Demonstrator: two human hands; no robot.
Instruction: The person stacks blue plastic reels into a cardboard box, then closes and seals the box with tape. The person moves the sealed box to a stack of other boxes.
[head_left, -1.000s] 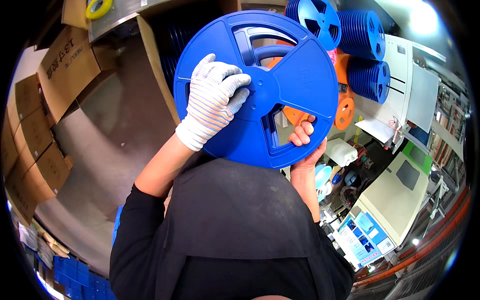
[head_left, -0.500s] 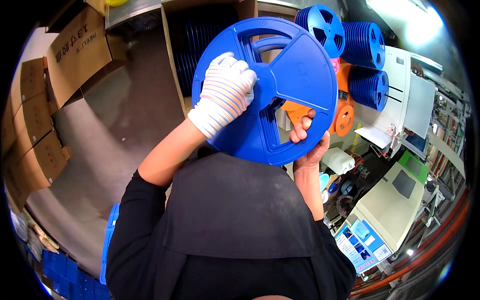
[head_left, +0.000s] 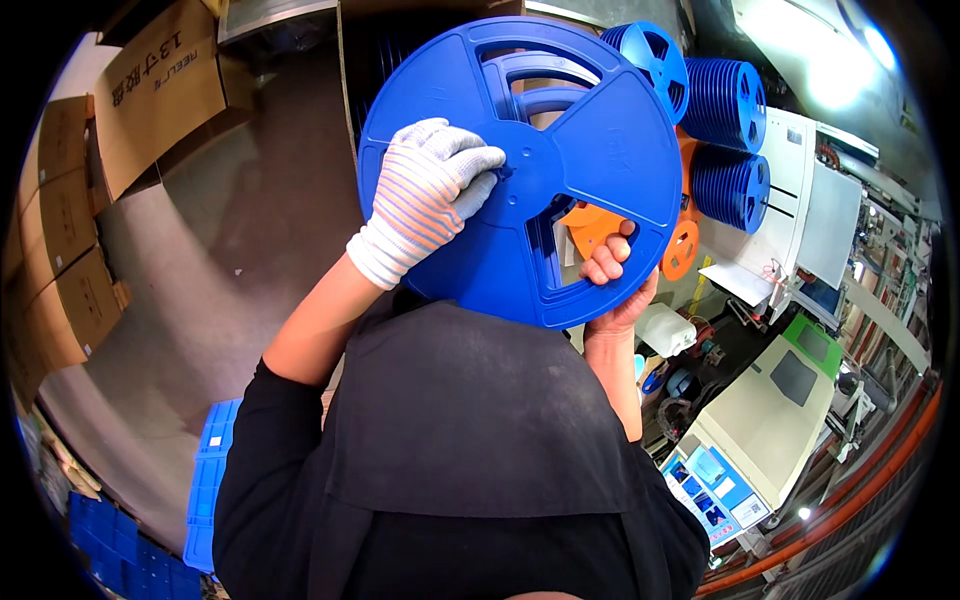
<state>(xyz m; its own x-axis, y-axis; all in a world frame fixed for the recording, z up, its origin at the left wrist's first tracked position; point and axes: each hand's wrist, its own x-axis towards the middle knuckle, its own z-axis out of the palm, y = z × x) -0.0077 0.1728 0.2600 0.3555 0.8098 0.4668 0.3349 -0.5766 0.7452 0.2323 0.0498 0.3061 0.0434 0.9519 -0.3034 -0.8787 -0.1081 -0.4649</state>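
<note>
A large blue plastic reel (head_left: pixel 620 150) with wide cut-outs is held up in front of my chest. Through its openings more blue rims show behind it, so several reels seem stacked together. My right hand (head_left: pixel 612 262), bare, grips the lower right rim, its fingers curled through a cut-out. My left hand (head_left: pixel 430 190) wears a white striped knit glove. Its fingers are bent in a pinch at the reel's centre hole, over the left part of the face. Whatever lies between those fingertips is too small to tell.
Behind the reel stands an open cardboard box (head_left: pixel 348 90). Stacks of blue reels (head_left: pixel 728 188) and an orange machine part (head_left: pixel 682 250) are at the right, near a beige machine (head_left: pixel 765 420). Cardboard boxes (head_left: pixel 70 225) line the left; blue crates (head_left: pixel 210 470) stand lower left.
My left hand has slid left and slightly down from the hub, its fist loosening into a pinch. The reel has shifted a little up and left, appearing larger. My right hand keeps its grip.
</note>
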